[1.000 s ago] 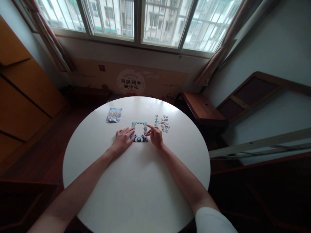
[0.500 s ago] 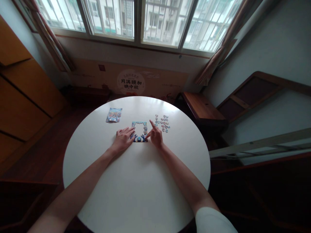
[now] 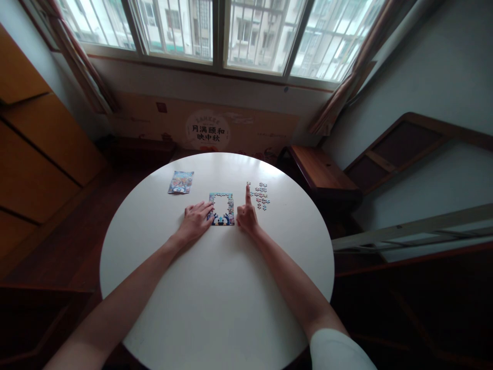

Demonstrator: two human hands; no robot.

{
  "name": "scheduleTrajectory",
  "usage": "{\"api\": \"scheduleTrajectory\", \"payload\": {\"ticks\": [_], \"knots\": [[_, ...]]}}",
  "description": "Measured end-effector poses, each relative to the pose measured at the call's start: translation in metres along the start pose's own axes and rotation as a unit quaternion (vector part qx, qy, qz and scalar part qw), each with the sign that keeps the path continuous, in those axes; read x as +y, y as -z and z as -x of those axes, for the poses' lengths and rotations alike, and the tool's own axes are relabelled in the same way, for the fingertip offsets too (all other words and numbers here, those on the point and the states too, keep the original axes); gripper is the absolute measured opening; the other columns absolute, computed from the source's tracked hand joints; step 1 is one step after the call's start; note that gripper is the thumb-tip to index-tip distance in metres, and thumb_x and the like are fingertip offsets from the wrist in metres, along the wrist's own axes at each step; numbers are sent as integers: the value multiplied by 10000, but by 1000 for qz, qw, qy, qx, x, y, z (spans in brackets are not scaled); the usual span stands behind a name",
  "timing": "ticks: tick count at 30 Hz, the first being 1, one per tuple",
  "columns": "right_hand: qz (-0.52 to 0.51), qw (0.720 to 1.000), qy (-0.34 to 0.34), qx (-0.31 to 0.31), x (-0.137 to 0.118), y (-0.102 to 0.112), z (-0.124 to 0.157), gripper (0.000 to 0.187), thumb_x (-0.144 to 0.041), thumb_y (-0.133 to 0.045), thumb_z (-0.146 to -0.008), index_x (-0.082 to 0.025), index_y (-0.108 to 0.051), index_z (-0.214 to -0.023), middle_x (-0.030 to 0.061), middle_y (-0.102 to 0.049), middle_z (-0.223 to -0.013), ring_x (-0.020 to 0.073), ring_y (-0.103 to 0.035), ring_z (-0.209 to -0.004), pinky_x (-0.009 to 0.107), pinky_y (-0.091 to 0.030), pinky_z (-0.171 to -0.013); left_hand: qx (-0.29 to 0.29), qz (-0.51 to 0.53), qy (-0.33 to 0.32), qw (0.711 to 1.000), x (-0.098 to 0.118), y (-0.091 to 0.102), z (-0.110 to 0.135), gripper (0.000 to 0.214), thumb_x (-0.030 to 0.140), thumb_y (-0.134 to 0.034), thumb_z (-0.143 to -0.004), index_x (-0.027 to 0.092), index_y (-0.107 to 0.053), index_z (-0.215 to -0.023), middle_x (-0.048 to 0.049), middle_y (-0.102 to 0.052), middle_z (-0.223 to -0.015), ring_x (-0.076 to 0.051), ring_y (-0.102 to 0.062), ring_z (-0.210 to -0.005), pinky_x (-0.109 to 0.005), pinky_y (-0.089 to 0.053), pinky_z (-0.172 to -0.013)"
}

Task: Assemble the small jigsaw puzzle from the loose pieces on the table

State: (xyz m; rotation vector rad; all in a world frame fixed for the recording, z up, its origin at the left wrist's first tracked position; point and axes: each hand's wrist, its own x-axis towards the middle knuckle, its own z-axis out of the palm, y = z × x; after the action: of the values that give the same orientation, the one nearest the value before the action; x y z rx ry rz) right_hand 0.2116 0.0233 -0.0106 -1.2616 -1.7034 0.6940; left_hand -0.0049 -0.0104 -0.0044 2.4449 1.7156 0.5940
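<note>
A jigsaw puzzle (image 3: 221, 222) lies in the middle of the round white table, its joined pieces forming a border around a white centre. Flat across its left edge rests my left hand (image 3: 196, 218), fingers stretched out and holding nothing. Just right of the puzzle is my right hand (image 3: 248, 217). Its index finger points forward, with the tip at a loose puzzle piece (image 3: 248, 183), while the other fingers are curled. Nothing shows in that hand. More loose puzzle pieces (image 3: 262, 195) are spread in a group to the right of the fingertip.
The round white table (image 3: 219, 288) fills the space before me. A colourful printed packet (image 3: 181, 182) lies at its far left. Beyond the right rim stands a wooden bench or low table (image 3: 321, 169). Windows and a printed banner (image 3: 208, 133) are behind the table.
My right hand has turned from the puzzle's right edge toward the loose pieces, and its index finger now reaches farther forward and right. My left hand stays in place.
</note>
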Motion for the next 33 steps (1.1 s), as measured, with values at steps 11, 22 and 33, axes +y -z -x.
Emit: {"api": "scheduleTrajectory", "payload": {"ticks": [11, 22, 33], "knots": [[82, 996, 9, 17, -2, 0, -3, 780, -132, -369, -731, -60, -229, -1495, -42, -556, -453, 121, -398, -345, 237, -393, -429, 0, -2, -2, 1000, 1, 1, 0, 394, 397, -438, -930, 295, -560, -1290, -32, -529, -1410, -249, -425, -1333, -469, -277, -1067], [92, 996, 10, 8, -4, 0, -3, 802, -147, -392, -751, -47, -172, -1515, -45, -514, -449, 118, -395, -352, 246, -424, -465, 8, 3, -5, 1000, -1, -1, 0, 387, 397, -440, -930, 305, -560, -1286, -25, -527, -1412, -248, -423, -1336, -464, -280, -1065], [-20, 994, -41, 102, 11, 41, -26, 798, -151, -364, -731, -70, -195, -1507, -15, -591, -526, 105, -405, -298, 235, -425, -337, 3, 3, -4, 1000, -1, 1, 0, 384, 393, -445, -931, 294, -562, -1283, -27, -516, -1422, -244, -416, -1341, -455, -282, -1066]]}}
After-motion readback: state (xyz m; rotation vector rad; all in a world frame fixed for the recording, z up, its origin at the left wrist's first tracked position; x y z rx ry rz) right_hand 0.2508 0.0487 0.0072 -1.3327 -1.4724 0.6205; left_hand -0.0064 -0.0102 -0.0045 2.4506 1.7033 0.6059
